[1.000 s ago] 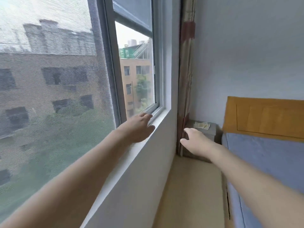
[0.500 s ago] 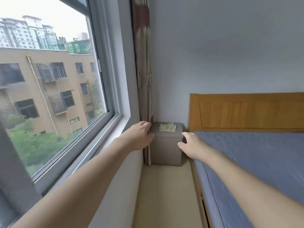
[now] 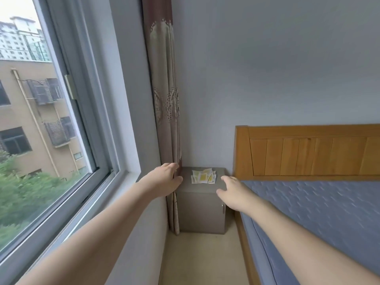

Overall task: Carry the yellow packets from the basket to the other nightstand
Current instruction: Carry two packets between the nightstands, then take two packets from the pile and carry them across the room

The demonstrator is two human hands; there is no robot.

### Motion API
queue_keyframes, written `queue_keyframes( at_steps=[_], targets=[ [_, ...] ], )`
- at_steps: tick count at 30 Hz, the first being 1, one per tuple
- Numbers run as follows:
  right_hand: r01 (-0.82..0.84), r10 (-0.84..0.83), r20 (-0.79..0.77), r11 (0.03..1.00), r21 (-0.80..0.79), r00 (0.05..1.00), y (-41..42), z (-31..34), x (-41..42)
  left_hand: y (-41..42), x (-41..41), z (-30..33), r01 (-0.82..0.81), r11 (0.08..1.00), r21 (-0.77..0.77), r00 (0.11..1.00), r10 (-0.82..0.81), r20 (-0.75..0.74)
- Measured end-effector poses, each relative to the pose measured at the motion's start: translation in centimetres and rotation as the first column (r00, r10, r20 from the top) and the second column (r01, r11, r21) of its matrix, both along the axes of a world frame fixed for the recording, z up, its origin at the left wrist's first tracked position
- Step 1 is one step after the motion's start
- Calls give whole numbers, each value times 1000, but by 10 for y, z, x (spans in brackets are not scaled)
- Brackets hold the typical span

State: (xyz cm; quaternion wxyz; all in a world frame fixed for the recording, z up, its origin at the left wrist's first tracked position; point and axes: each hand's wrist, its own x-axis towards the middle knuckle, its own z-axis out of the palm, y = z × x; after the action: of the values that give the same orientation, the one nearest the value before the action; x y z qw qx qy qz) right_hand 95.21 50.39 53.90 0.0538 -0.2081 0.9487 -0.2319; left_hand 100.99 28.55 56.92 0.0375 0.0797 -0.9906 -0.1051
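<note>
Left hand [image 3: 164, 179] and right hand [image 3: 234, 194] reach forward, fingers relaxed, holding nothing. Grey box-shaped nightstand [image 3: 200, 204] stands between patterned curtain [image 3: 164, 99] and wooden-headboard bed [image 3: 308, 202]. Small yellow-and-white packets [image 3: 203, 176], apparently overlapping, lie piled on its top.

Looks like a bedroom in an apartment: a bed [image 3: 329, 212] with a blue mattress and wooden headboard [image 3: 308, 153], a small grey nightstand [image 3: 202, 210] in the corner, a patterned curtain [image 3: 164, 89], and a big window [image 3: 51, 120] facing other residential blocks.
</note>
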Motion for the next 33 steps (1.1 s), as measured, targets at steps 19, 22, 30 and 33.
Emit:
queue_keyframes(
  at_steps=[19,22,30,33],
  targets=[
    [101,-104,53,994,49,993,-119,-46,-455,-133,-468,-92,-129,917,376,974,46,222],
    [86,-90,87,995,47,992,-136,-64,-528,-148,-528,-108,-172,900,400,965,72,253],
    [1,-25,199,993,120,980,-196,-107,-702,-193,-683,-138,-256,859,443,932,97,350],
    [-24,-20,257,986,165,966,-217,-133,-761,-209,-737,-169,-287,856,429,904,95,417]
  ],
)
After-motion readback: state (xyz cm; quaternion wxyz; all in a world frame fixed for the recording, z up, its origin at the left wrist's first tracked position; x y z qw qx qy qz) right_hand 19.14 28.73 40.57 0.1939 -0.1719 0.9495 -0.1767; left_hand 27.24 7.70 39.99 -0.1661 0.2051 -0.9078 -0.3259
